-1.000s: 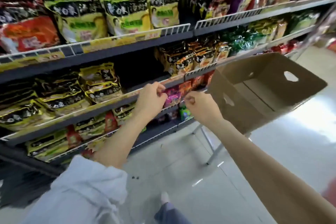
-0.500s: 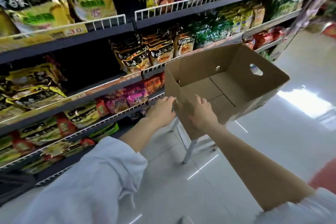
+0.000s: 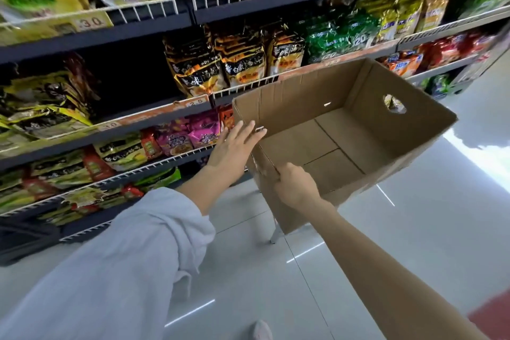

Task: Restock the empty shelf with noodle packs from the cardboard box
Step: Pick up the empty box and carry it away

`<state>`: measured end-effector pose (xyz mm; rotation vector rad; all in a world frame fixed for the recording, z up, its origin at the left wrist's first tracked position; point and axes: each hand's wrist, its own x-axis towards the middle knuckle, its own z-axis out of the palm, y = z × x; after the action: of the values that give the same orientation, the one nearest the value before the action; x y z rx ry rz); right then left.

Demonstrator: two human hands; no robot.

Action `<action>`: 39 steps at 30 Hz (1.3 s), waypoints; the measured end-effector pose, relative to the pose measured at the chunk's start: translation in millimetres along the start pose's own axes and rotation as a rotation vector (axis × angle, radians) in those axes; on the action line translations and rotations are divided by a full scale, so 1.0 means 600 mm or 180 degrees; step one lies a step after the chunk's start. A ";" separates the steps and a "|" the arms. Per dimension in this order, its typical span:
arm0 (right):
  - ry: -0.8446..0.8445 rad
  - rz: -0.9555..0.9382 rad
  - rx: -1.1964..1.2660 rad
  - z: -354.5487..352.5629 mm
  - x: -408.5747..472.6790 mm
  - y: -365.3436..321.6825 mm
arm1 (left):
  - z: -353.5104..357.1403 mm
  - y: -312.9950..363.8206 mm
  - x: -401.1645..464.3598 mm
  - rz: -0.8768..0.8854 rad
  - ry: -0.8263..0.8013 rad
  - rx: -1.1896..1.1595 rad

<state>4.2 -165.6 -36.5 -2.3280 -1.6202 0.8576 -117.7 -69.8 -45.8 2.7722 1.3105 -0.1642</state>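
Both arms reaching forward, left in a pale sleeve pushed up the forearm, right forearm bare. Left hand point(image 3: 233, 148) flat, fingers straight and together, tips touching the near rim of the cardboard box point(image 3: 386, 130). Right hand point(image 3: 294, 183) curled, gripping that box's near wall, knuckles up.

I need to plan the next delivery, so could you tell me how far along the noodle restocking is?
It looks nearly finished. The cardboard box shows only its bare bottom, with no packs left inside, and the shelves beside it hold rows of noodle packs, though a dark gap remains on the middle shelf. In hand: the right hand grips the box's near rim while the left hand reaches open toward it. What is left is probably removing the box.
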 end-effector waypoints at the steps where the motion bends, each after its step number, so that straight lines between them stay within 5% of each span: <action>1: -0.0032 0.0004 0.0018 -0.008 -0.018 0.002 | -0.004 -0.001 -0.008 0.0044 0.0011 0.0065; 12: -0.0517 -0.0421 -0.0075 0.018 -0.158 -0.088 | -0.030 -0.049 -0.204 0.0479 0.0199 0.0431; 20: -0.0268 -0.1233 -0.1027 0.143 -0.276 -0.325 | -0.054 -0.191 -0.484 0.0019 -0.0048 -0.0475; 29: -0.1520 -0.2271 -0.1405 0.405 -0.372 -0.594 | 0.025 -0.408 -0.853 -0.1286 -0.0393 -0.1034; 39: -0.1900 -0.3527 -0.1685 0.714 -0.445 -0.977 | 0.112 -0.670 -1.193 -0.3336 0.0623 -0.1657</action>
<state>-764.6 -252.5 -26.5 -0.9250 -3.1394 0.8913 -884.5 -370.4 -29.0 1.5038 2.2983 0.3552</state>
